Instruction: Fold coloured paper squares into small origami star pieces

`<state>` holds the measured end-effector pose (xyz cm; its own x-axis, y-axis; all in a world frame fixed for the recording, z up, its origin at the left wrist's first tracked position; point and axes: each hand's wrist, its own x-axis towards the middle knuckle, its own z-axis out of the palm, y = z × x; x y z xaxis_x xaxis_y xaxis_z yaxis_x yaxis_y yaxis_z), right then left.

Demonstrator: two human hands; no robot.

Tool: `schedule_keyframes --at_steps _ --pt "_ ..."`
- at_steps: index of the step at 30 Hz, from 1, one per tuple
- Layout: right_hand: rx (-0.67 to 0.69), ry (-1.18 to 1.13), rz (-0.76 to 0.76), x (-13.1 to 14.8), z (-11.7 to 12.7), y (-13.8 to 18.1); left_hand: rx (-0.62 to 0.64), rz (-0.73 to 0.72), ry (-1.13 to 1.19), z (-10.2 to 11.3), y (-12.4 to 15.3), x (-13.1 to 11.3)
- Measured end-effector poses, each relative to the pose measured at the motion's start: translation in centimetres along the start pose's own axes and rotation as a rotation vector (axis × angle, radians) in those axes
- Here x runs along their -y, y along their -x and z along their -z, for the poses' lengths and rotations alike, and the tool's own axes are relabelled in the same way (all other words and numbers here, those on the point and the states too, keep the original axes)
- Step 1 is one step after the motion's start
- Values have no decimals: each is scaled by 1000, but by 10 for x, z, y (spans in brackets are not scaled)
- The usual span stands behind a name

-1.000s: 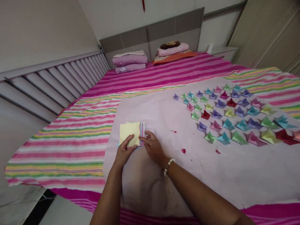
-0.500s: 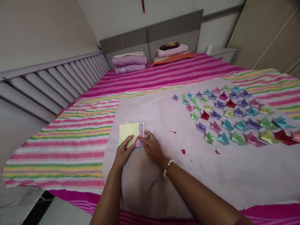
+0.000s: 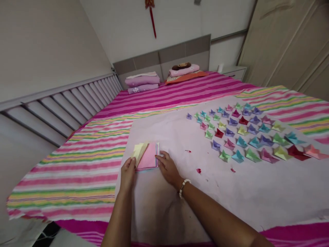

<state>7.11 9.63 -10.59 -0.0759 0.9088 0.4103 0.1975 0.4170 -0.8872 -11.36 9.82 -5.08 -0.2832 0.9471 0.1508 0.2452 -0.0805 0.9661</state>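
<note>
A stack of square coloured paper (image 3: 147,157) lies on the pale sheet in front of me, with a pink piece on top. My left hand (image 3: 128,171) pinches yellow paper (image 3: 139,152) at its lower edge, lifting and folding it back toward the left of the stack. At the stack's right edge, where several coloured layers show, rests my right hand (image 3: 167,168). Its fingers are partly spread and touch the paper edges. On that wrist is a white bead bracelet (image 3: 184,188).
Several rows of folded paper boats (image 3: 241,141) in many colours stand to the right on the pale sheet (image 3: 231,199). Small red scraps (image 3: 198,171) lie between them and my right hand. Folded bedding (image 3: 142,82) is by the headboard; a slatted rail (image 3: 64,99) runs along the left.
My left hand has drawn the yellow paper leftward and up, uncovering the pink sheet. My right hand stays at the stack's right edge. The camera view has tilted up.
</note>
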Motion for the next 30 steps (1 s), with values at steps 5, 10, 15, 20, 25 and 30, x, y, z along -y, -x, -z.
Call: schedule_keyframes --at_steps 5,10,15,20,25,30 --pt "-79 -172 -88 3 4 -6 -97 -47 43 6 14 -35" --pt "-93 -299 -182 32 32 9 -119 -301 -204 -9 63 -65" --pt "108 -984 -447 76 74 47 466 -853 -563 -45 111 -65" --pt "-81 -1077 -577 95 113 75 678 -922 -587 -71 139 -65" --pt "-206 -1025 -585 97 139 88 448 -679 -330 -67 145 -83" --pt "-279 -963 -573 107 148 93 244 -142 -72 -63 140 -97"
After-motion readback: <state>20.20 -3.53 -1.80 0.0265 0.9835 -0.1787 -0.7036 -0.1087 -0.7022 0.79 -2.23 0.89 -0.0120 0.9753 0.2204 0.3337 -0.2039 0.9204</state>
